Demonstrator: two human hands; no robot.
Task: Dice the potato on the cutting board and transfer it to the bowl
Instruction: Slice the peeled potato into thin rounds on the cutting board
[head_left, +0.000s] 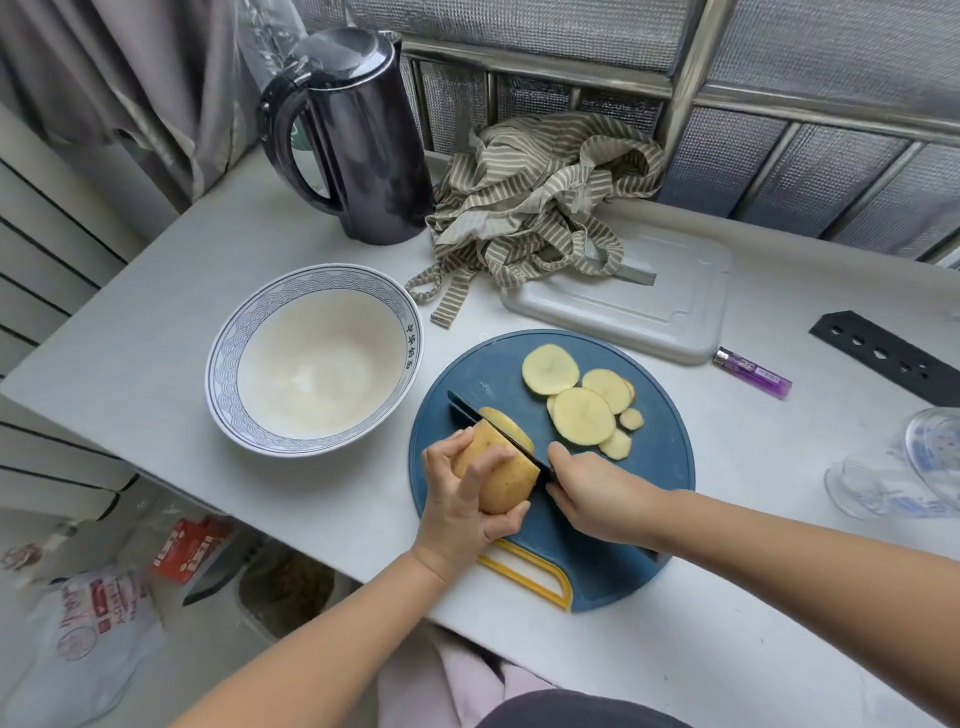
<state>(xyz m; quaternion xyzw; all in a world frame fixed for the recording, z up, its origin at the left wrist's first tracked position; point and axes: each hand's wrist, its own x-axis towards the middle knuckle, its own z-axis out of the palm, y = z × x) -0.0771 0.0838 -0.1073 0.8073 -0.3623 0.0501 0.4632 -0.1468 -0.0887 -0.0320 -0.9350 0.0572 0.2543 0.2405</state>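
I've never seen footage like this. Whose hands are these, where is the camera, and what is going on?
No machine here: these are a person's two bare hands, filmed by one wide-angle camera worn on the head, looking down. The left hand grips a partly sliced potato on a round blue cutting board. The right hand holds a dark knife, its blade in the potato. Several cut slices lie on the board, right of the knife. An empty white bowl with a blue rim stands left of the board. Farther off are a dark kettle, a striped cloth, a white board and a purple lighter, all on a pale table.
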